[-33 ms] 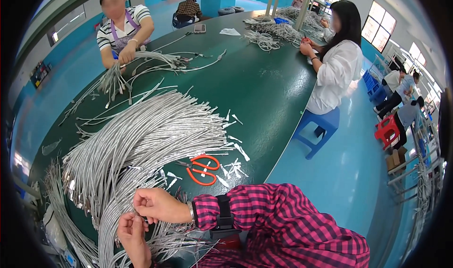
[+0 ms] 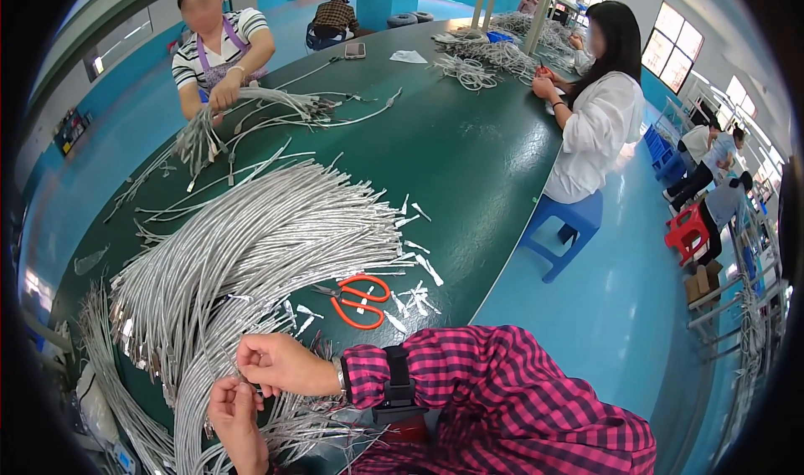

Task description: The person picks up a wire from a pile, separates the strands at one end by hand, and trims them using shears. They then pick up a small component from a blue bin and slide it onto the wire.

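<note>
Head view: both bare hands together, fingertips almost meeting. Right hand (image 2: 285, 364): fingers curled, thumb and forefinger drawn to a narrow pinch. Left hand (image 2: 234, 416): just below and left of it, thumb set against bent fingers, grip likewise narrow. Something thin seems to sit between the two; too small and covered to tell what, or which hand has hold of it.

Grey cables (image 2: 268, 211): large heap directly beyond the grip, bending down along its left side, nearest strands just beside the left hand. Loose cable ends with fine wires (image 2: 310, 429) to the right of the left hand, below the right wrist. Red-handled scissors (image 2: 337, 293) beyond the grip and to the right, apart from both hands, lying on the green table (image 2: 469, 157). White scraps (image 2: 410, 299) scattered around and past them.

Right forearm in a pink-and-black checked sleeve (image 2: 494, 366), black strap (image 2: 399, 379) near the wrist. Far beyond the grip, a co-worker in stripes (image 2: 222, 48) handles another cable bundle (image 2: 276, 107).
</note>
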`<state>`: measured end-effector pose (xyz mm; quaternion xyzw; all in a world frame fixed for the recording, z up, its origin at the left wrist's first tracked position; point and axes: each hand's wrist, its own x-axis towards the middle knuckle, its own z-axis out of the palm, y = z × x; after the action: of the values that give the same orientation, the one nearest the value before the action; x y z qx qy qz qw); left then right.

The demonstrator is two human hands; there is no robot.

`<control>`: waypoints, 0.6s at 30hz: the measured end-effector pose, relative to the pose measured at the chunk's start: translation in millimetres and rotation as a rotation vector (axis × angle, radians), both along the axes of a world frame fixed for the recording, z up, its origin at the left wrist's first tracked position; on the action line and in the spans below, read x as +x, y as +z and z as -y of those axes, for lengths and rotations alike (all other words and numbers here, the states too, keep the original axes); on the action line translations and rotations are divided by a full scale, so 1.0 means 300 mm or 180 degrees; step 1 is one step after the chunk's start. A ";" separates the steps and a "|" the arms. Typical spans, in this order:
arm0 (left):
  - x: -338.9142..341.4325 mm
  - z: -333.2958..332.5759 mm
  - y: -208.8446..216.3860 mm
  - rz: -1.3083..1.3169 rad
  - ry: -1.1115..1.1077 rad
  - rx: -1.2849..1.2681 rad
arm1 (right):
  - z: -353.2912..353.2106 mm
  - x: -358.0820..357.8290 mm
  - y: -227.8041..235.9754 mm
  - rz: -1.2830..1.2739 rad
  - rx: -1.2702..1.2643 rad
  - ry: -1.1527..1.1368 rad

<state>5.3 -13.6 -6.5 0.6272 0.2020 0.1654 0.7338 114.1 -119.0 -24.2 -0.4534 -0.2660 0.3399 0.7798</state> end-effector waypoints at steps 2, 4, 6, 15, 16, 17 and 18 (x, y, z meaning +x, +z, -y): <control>0.003 0.003 0.000 0.0010 -0.0012 0.0008 | 0.002 0.001 -0.004 0.0024 -0.0002 0.0011; 0.003 0.001 -0.001 0.0017 -0.0025 -0.0022 | 0.002 0.001 -0.005 0.0068 0.0004 0.0031; 0.001 0.000 -0.002 0.0022 -0.0045 -0.0035 | 0.002 -0.003 -0.003 0.0071 -0.0001 0.0024; 0.000 0.000 -0.007 -0.0040 0.0008 0.0000 | 0.003 0.001 -0.010 0.0054 -0.0088 0.0093; -0.002 -0.001 -0.004 -0.0051 0.0023 -0.0007 | 0.002 0.001 -0.010 0.0062 -0.0139 0.0158; -0.003 -0.001 -0.002 -0.0062 0.0039 -0.0014 | 0.002 0.002 -0.009 0.0061 -0.0134 0.0155; -0.002 -0.003 -0.004 -0.0064 0.0036 -0.0009 | 0.003 0.003 -0.010 0.0057 -0.0115 0.0157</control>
<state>4.6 -12.8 -7.7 0.6265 0.2133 0.1630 0.7317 115.0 -119.9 -27.1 -0.4638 -0.2779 0.3597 0.7605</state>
